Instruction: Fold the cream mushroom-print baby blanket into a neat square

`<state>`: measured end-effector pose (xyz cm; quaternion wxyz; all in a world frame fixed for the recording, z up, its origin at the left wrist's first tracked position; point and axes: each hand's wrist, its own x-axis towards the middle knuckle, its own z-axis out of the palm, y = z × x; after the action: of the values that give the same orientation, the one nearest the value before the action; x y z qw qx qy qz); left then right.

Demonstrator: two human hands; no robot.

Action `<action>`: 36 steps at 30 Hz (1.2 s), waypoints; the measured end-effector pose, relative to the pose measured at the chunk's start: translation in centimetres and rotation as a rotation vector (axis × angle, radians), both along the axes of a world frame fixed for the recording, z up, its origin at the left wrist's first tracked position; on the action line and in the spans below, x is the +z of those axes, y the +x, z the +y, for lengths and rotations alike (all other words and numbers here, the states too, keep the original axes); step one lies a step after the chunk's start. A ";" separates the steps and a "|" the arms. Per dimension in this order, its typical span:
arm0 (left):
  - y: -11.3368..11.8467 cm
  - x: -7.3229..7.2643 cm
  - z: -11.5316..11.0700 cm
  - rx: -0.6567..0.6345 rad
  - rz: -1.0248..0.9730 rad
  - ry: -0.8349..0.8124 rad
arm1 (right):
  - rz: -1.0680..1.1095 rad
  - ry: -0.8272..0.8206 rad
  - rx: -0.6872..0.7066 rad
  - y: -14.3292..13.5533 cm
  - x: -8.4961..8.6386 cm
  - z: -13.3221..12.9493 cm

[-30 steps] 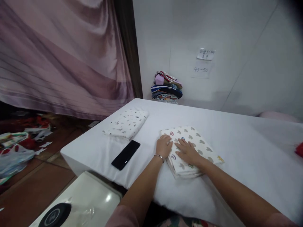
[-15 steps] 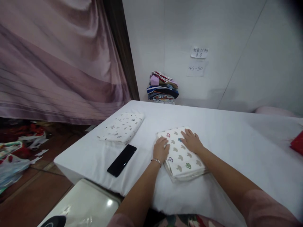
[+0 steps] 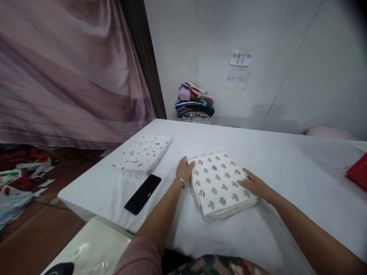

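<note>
A folded white cloth (image 3: 219, 183) printed with beige mushrooms and a few red, blue, purple and green ones lies on the white-covered table. My left hand (image 3: 185, 170), with a bracelet at the wrist, grips its upper left edge, thumb on top. Along the right edge, my right hand (image 3: 254, 186) holds the same cloth, its thumb over the top layer and its fingers at the side. How far the fingers reach underneath is hidden. To the left lies a second folded cloth (image 3: 146, 153), white with small grey figures.
A black phone (image 3: 143, 194) rests left of my left forearm. Behind the table (image 3: 258, 147) rises a stack of folded textiles (image 3: 195, 102) against the wall. Something red (image 3: 358, 172) sits at the far right. Below left stands a pale glossy surface (image 3: 91, 248).
My hands have slid off the top of the mushroom cloth outward to its left and right edges. The view has shifted slightly.
</note>
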<state>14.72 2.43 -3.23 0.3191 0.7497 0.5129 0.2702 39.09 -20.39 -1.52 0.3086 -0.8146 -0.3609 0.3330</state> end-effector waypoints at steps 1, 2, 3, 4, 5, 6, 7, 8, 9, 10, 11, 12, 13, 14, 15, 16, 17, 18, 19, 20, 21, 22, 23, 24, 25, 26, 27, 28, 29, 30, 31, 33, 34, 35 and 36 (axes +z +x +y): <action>0.1 0.3 0.7 -0.010 0.034 -0.057 | 0.033 0.004 0.010 0.0 -0.1 -0.4; 0.3 0.5 1.3 -0.020 0.068 -0.096 | 0.063 0.011 0.034 0.0 -0.1 -0.5; 0.4 0.7 1.7 -0.026 0.099 -0.118 | 0.081 0.019 0.069 0.2 -0.1 -0.4; 0.5 0.8 2.0 -0.028 0.124 -0.126 | 0.079 0.031 0.110 0.7 0.0 0.0; 0.5 1.0 2.0 -0.022 0.146 -0.127 | 0.051 0.043 0.147 1.4 0.2 0.7; 0.6 1.1 1.9 -0.012 0.166 -0.125 | -0.001 0.055 0.180 2.5 0.6 1.6; 0.7 1.2 1.6 -0.002 0.184 -0.119 | -0.077 0.063 0.199 3.7 1.1 2.8; 0.8 1.2 1.1 0.005 0.201 -0.109 | -0.174 0.057 0.203 5.1 1.7 4.1; 0.9 1.3 0.5 0.006 0.216 -0.101 | -0.272 0.048 0.214 6.5 2.4 5.5; 1.1 1.3 -0.2 0.002 0.225 -0.095 | -0.385 0.030 0.202 7.8 3.1 7.0; 1.2 1.3 -1.0 -0.009 0.230 -0.093 | -0.505 0.011 0.182 8.8 3.8 8.3; 1.4 1.3 -1.7 -0.027 0.230 -0.093 | -0.622 0.002 0.162 9.5 4.3 9.4; 1.5 1.3 -2.4 -0.045 0.229 -0.094 | -0.709 0.004 0.158 9.7 4.6 10.3; 1.6 1.2 -3.0 -0.060 0.231 -0.096 | -0.762 0.019 0.168 9.4 4.8 10.8; 1.7 1.3 -3.4 -0.069 0.234 -0.089 | -0.785 0.047 0.195 8.6 4.7 11.0; 1.7 1.3 -3.7 -0.073 0.239 -0.066 | -0.780 0.081 0.232 7.5 4.4 10.8; 1.8 1.4 -3.8 -0.076 0.241 -0.026 | -0.761 0.122 0.279 6.1 4.0 10.4; 1.9 1.6 -3.8 -0.085 0.237 0.031 | -0.745 0.156 0.320 4.5 3.4 9.6; 2.0 1.8 -3.8 -0.102 0.224 0.102 | -0.730 0.175 0.348 2.9 2.7 8.7; 2.3 1.9 -3.8 -0.128 0.206 0.179 | -0.715 0.181 0.368 1.4 2.0 7.7; 2.5 2.0 -3.7 -0.165 0.191 0.252 | -0.707 0.173 0.373 0.1 1.3 6.6; 2.9 2.0 -3.7 -0.216 0.190 0.308 | -0.707 0.155 0.380 -0.9 0.6 5.6; 3.2 1.9 -3.8 -0.268 0.206 0.340 | -0.717 0.135 0.384 -1.7 -0.1 4.7; 3.5 1.7 -3.8 -0.313 0.233 0.350 | -0.733 0.118 0.383 -2.3 -0.6 4.0; 3.8 1.4 -3.9 -0.347 0.263 0.345 | -0.753 0.106 0.381 -2.6 -1.1 3.5; 4.0 1.1 -4.0 -0.366 0.289 0.333 | -0.774 0.102 0.377 -2.8 -1.4 3.2; 4.1 0.7 -4.1 -0.371 0.306 0.321 | -0.793 0.104 0.373 -2.9 -1.6 3.0; 4.1 0.4 -4.2 -0.365 0.310 0.315 | -0.809 0.109 0.371 -2.9 -1.6 3.0; 4.1 0.1 -4.2 -0.361 0.307 0.316 | -0.819 0.114 0.371 -2.9 -1.6 3.0; 4.0 0.0 -4.2 -0.363 0.303 0.315 | -0.822 0.120 0.373 -2.9 -1.4 3.0; 3.9 -0.1 -4.2 -0.366 0.297 0.310 | -0.817 0.126 0.381 -2.9 -1.2 3.0; 3.7 0.0 -4.0 -0.380 0.281 0.283 | -0.786 0.142 0.390 -2.8 -0.9 2.9; 3.6 0.1 -3.8 -0.386 0.274 0.259 | -0.766 0.154 0.374 -2.8 -0.8 2.7; 3.6 0.2 -3.6 -0.389 0.266 0.230 | -0.746 0.173 0.334 -2.7 -0.8 2.4; 3.7 0.4 -3.3 -0.383 0.254 0.197 | -0.724 0.200 0.271 -2.6 -1.0 2.0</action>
<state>18.39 -0.84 -2.85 0.2229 0.8887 0.3686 0.1570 36.51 -18.37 -2.56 0.1927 -0.7901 -0.5814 0.0253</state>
